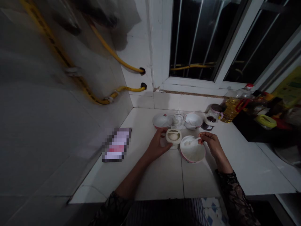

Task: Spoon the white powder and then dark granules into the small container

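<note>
My left hand (158,146) is wrapped round a small pale seasoning jar (173,145), whose top shows white grains inside. Between the fingers of my right hand (210,141) is the handle of a small white spoon (194,140). The spoon's end, with a little white stuff on it, is over a white bowl (193,155) with a pinkish rim, just right of the jar. Whether the spoon touches the bowl I cannot tell. Behind my hands stand another bowl (160,120), a clear glass-like container (178,120) and a third bowl (193,120).
A dark-filled jar (208,123) and an oil bottle (229,108) stand at the back right, beside a black box (244,128) with a yellow-green lid (265,121). At the left lies a blurred-out phone-like device (117,146). Yellow pipes (91,95) run along the wall.
</note>
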Available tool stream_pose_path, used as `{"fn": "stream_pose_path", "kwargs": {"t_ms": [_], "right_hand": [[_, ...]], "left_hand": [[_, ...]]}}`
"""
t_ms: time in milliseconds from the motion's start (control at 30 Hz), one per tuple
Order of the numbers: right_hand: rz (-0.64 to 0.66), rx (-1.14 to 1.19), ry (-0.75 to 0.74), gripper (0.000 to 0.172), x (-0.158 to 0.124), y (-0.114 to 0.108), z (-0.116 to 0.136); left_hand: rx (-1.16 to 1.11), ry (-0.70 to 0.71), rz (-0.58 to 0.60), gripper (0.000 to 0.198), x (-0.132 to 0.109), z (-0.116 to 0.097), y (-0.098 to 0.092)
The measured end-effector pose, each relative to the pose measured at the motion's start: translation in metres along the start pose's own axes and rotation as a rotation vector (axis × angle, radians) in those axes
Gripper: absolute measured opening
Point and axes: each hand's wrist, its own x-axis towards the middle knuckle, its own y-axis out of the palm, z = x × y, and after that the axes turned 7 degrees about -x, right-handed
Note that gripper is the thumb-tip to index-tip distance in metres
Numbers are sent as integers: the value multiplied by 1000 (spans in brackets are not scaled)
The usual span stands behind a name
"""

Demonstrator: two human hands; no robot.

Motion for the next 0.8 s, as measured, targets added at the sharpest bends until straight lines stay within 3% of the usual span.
{"fn": "stream_pose_path", "kwargs": {"t_ms": [267, 367, 533, 667, 733, 800], "right_hand": [[-43, 65, 7, 28, 3, 0, -2], [-109, 67, -77, 31, 3, 8, 4], [-214, -201, -464, 22, -5, 34, 16], [-72, -648, -958, 23, -10, 49, 16], [4, -786, -1087, 33, -10, 51, 13], [-1, -823, -1129, 35, -10, 50, 12]], "left_hand": [[-4, 3, 2, 57, 0, 1, 0], [2, -4, -5, 59, 0, 0, 1], [-7, -13, -5, 62, -1, 1, 1], [-21, -11, 4, 60, 0, 3, 1], [-27, -3, 7, 60, 0, 3, 1], [-27, 3, 1, 61, 0, 3, 1]]}}
